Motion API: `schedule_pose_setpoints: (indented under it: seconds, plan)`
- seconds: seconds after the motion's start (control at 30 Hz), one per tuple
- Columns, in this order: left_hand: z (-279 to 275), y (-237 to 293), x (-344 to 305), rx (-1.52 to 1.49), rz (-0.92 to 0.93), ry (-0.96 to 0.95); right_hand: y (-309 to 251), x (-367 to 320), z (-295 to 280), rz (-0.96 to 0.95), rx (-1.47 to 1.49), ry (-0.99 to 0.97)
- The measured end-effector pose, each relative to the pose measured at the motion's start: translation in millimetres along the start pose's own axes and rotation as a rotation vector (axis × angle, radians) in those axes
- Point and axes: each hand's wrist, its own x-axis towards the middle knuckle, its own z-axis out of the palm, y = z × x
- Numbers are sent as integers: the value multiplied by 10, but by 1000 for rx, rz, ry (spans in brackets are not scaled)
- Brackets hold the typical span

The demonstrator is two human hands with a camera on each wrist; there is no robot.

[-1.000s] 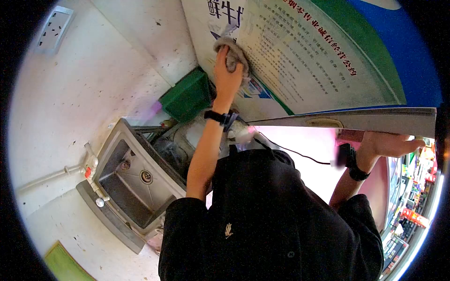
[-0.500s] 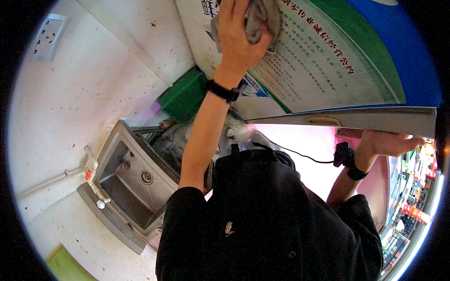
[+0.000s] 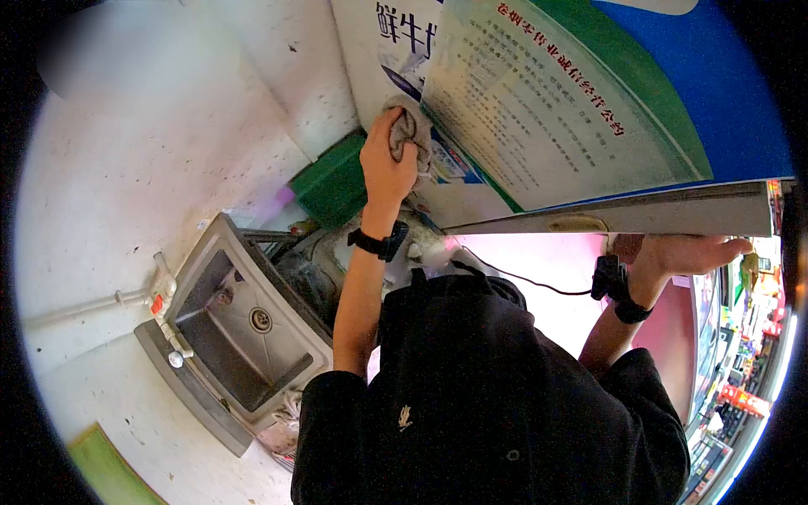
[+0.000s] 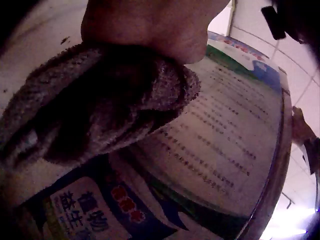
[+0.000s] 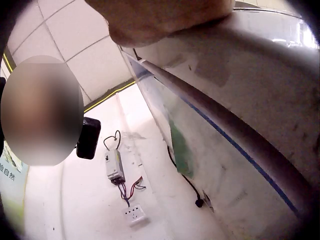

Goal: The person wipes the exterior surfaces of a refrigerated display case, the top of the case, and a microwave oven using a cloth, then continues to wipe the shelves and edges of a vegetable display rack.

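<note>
In the head view my left hand (image 3: 389,172) grips a bunched grey cloth (image 3: 410,135) against the lower left of a poster-covered panel (image 3: 539,109). The left wrist view shows the same cloth (image 4: 115,110) close up, its folds spread below the hand (image 4: 150,25) and over the printed surface. My right hand (image 3: 686,254) rests at the panel's grey edge (image 3: 673,215), one straight finger pointing right; its other fingers are mostly hidden. From the right wrist, that hand (image 5: 170,22) lies along the top of a grey, stained surface (image 5: 250,75).
A steel sink (image 3: 252,370) with a white pipe (image 3: 84,311) stands at left. Behind my left wrist is a green bin (image 3: 332,181) in the corner. A black cable (image 3: 522,282) runs under the panel. Coloured goods (image 3: 749,337) line the far right.
My left hand went up and right across the poster with the cloth, then came back down and left, slightly lower than at first. The right hand stays at the panel's edge.
</note>
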Motion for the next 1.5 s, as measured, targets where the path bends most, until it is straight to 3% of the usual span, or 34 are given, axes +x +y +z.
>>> schedule_pose_setpoints:
  seconds: [0.07, 0.2, 0.3, 0.37, 0.4, 0.47, 0.5, 0.53, 0.6, 0.7, 0.73, 0.8, 0.87, 0.97, 1.03, 1.1, 1.17, 1.2, 1.23, 1.27, 1.33, 1.43, 1.5]
  plan:
    - [-51, 303, 89, 6, 88, 35, 73, 38, 28, -23, 467, 10]
    - [-129, 836, 530, 11, 381, 96, -148, -4, 79, 5, 363, 56]
    - [-74, 980, 892, -64, 465, 96, -26, -10, -7, 63, 440, -5]
    - [55, 989, 1164, -67, 522, 120, 208, 20, -106, -342, -268, 23]
    - [163, 1015, 1273, 58, 546, 164, 93, 15, -54, -347, -269, 31]
    - [333, 971, 1416, 152, 587, 287, -243, -59, 68, 118, 550, 27]
    - [381, 912, 1421, 155, 588, 288, -253, -72, 66, 119, 552, 26]
    - [421, 855, 1438, 96, 545, 353, -263, -95, 52, 28, 223, 59]
    - [472, 738, 1314, 34, 498, 428, -220, -110, -48, -70, -101, 89]
    - [512, 433, 989, 147, 159, 315, 127, -86, -64, 32, 40, 57]
    - [545, 262, 823, 131, 78, 272, 261, -125, -87, -211, -186, 58]
    - [694, -212, 495, 187, -182, 201, 183, -85, -22, -459, -389, 89]
    - [644, -332, 297, 65, -407, 55, -99, -128, 78, 177, 612, -63]
    - [295, 245, 344, -120, -412, 98, -115, -133, 91, 71, 425, -67]
    - [180, 539, 470, -107, -387, 177, -101, -121, 47, 5, 299, -123]
    - [66, 764, 647, -200, -183, 234, -67, -127, 101, 89, 549, -41]
    - [24, 958, 855, -318, -92, 272, -105, -113, 115, 129, 604, -13]
    - [16, 1085, 988, -324, -86, 273, -53, -120, 76, 37, 412, -43]
    - [30, 1226, 1150, -227, 98, 341, 23, -133, 29, -52, 221, -67]
    - [78, 1319, 1274, -129, 287, 410, 186, -162, -38, -3, 236, -54]
    - [316, 1281, 1333, -110, 340, 361, 416, -206, -123, -18, 151, -37]
    - [500, 995, 1303, -111, 373, 326, 474, -339, -97, -392, -244, -5]
    - [563, 690, 1178, -79, 291, 332, 402, -366, -64, -244, -27, -37]
